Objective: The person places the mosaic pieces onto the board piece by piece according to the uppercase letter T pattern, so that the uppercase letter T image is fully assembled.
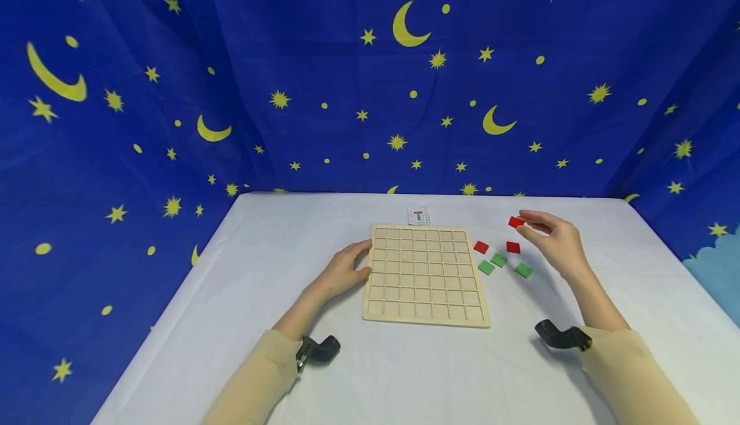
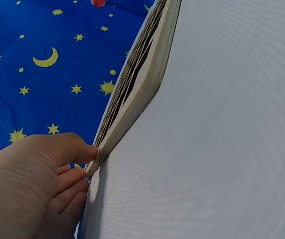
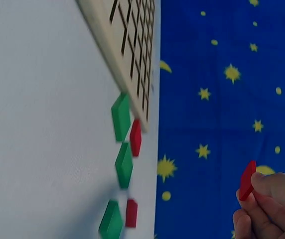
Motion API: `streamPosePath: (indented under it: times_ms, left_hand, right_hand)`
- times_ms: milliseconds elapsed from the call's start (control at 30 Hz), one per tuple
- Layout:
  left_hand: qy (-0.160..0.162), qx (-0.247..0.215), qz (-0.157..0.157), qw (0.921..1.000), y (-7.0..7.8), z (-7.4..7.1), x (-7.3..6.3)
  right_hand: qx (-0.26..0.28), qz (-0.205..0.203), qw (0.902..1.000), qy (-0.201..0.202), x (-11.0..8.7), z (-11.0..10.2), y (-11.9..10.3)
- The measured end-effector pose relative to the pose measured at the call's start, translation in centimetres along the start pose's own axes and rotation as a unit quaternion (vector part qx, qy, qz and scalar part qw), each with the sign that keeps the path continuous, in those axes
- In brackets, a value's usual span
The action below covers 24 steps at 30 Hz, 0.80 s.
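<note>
A square wooden grid board [image 1: 424, 314] lies flat on the white table. At its left edge is my left hand [image 1: 344, 267], with thumb and fingertips apart and touching the side; the left wrist view shows the thumb [image 2: 80, 149] right at the board's edge. My right hand [image 1: 556, 242] pinches a red square tile [image 1: 516, 222] between thumb and fingertips, raised over the table to the right of the board. Below that hand lie two red tiles [image 1: 481, 247] and three green tiles [image 1: 499, 259], loose beside the board's right side.
A small card [image 1: 419, 216] with a grid and a T-shaped coloured pattern lies just behind the board. Blue cloth [image 1: 347, 78] with yellow moons and stars hangs around the table [image 1: 428, 373]. Black wrist mounts [image 1: 321, 350] sit at both sleeves.
</note>
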<state>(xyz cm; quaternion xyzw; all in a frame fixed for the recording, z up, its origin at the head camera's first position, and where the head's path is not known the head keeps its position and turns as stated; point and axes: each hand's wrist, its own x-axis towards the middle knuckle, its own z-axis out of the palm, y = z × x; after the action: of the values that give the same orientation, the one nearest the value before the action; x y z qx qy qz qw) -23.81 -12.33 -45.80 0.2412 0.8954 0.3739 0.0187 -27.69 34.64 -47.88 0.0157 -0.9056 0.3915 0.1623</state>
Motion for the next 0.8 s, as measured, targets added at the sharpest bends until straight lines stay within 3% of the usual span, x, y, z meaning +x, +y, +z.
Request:
streamPosePath:
  times_ms: [100, 233, 333, 800]
  left_hand:
    - [0.001, -0.001, 0.005, 1.0000, -0.1, 0.0, 0.1]
    - [0.001, 0.001, 0.012, 0.9999, -0.3, 0.0, 0.1]
    - [0.002, 0.002, 0.017, 0.9998, -0.3, 0.0, 0.2]
    - [0.006, 0.002, 0.024, 0.9997, 0.0, 0.0, 0.0]
  right_hand:
    - [0.027, -0.013, 0.9993, -0.024, -0.7, -0.3, -3.4]
    - [0.051, -0.025, 0.9976, -0.040, -2.4, -1.1, -9.9]
    - [0.046, -0.039, 0.9972, -0.043, -3.0, -1.1, -12.6]
    - [0.085, -0.083, 0.9896, -0.082, -2.1, 1.4, -16.0]
